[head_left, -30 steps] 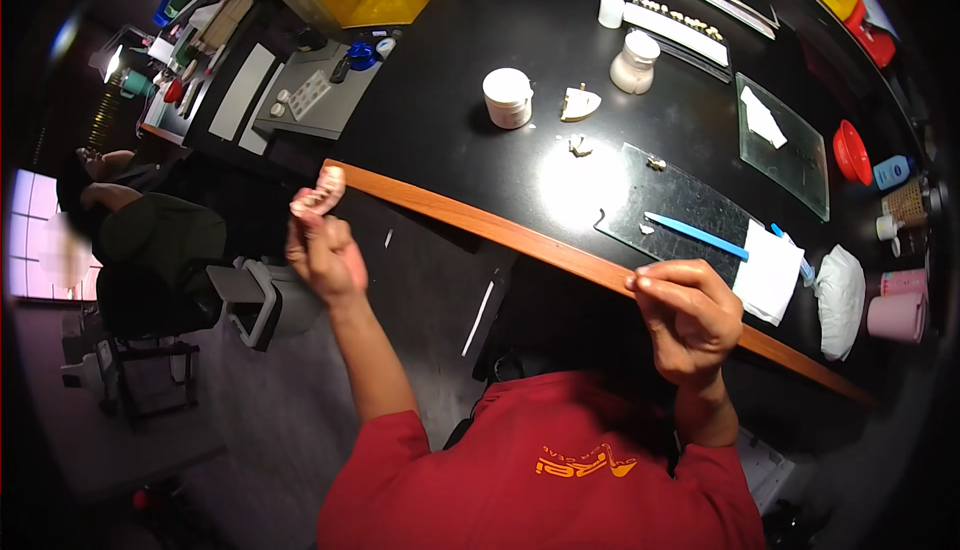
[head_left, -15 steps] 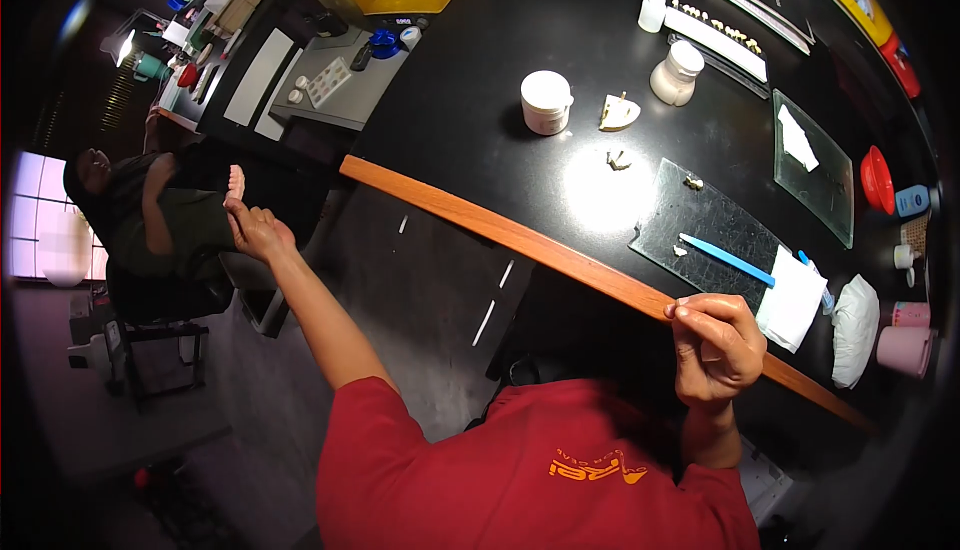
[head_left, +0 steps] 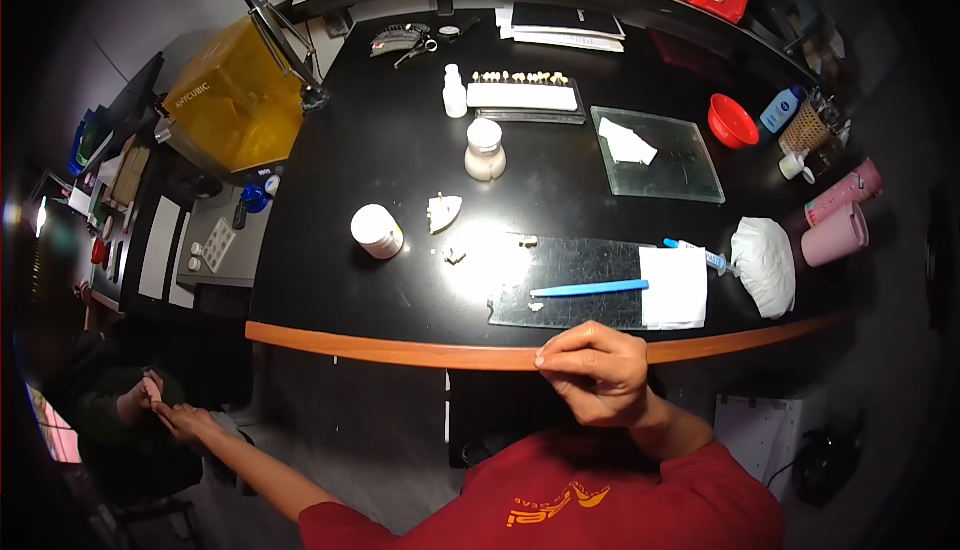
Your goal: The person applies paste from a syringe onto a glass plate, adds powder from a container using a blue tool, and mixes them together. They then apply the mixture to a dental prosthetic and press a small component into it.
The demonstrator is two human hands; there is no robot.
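One pinkish piece [head_left: 153, 390], barely discernible, beside the left hand [head_left: 187, 422].

Red bowl [head_left: 735, 124] beside blue bottle [head_left: 781, 109]

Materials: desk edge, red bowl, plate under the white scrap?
Desk edge: wood or wood-look trim, satin, going by its orange-brown colour. Red bowl: probably plastic, smooth, evenly coloured. Plate: likely glass, glossy; the black desk shows through and its edges look pale.

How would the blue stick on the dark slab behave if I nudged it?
The blue stick is probably light, given how slim it is. It looks fairly stiff, being straight. Lying flat on the dark slab, it would likely slide rather than tip.
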